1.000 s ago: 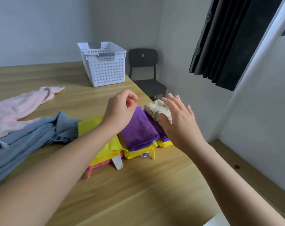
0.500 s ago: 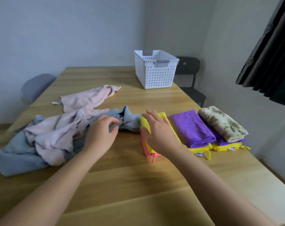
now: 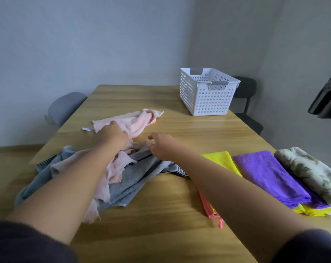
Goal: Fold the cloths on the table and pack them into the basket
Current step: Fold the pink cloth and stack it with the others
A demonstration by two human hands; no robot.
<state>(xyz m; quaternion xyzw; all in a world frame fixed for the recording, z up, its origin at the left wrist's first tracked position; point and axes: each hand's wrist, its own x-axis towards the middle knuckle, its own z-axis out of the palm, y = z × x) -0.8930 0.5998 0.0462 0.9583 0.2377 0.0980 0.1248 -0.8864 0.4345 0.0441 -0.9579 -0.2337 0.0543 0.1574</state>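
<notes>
A crumpled pink cloth (image 3: 134, 120) lies across the middle of the wooden table (image 3: 170, 221), partly draped over a rumpled blue towel (image 3: 136, 177). My left hand (image 3: 113, 135) grips the pink cloth with curled fingers. My right hand (image 3: 160, 147) hovers just beside it, thumb and fingers apart at the cloth's near edge. Folded at the right sit a yellow cloth (image 3: 223, 160) on a coral one (image 3: 208, 207), a purple cloth (image 3: 268, 173) and a floral cloth (image 3: 308, 169). The white perforated basket (image 3: 208, 99) stands at the far right corner, apart from both hands.
A grey chair (image 3: 66, 107) stands at the table's left side and a black chair (image 3: 244, 92) behind the basket. A dark curtain (image 3: 327, 99) hangs at the right edge. Bare wood shows between the pink cloth and the basket.
Both hands have left the folded stack and moved left and forward onto the loose pile. My left hand has taken hold of the pink cloth. The view has swung left.
</notes>
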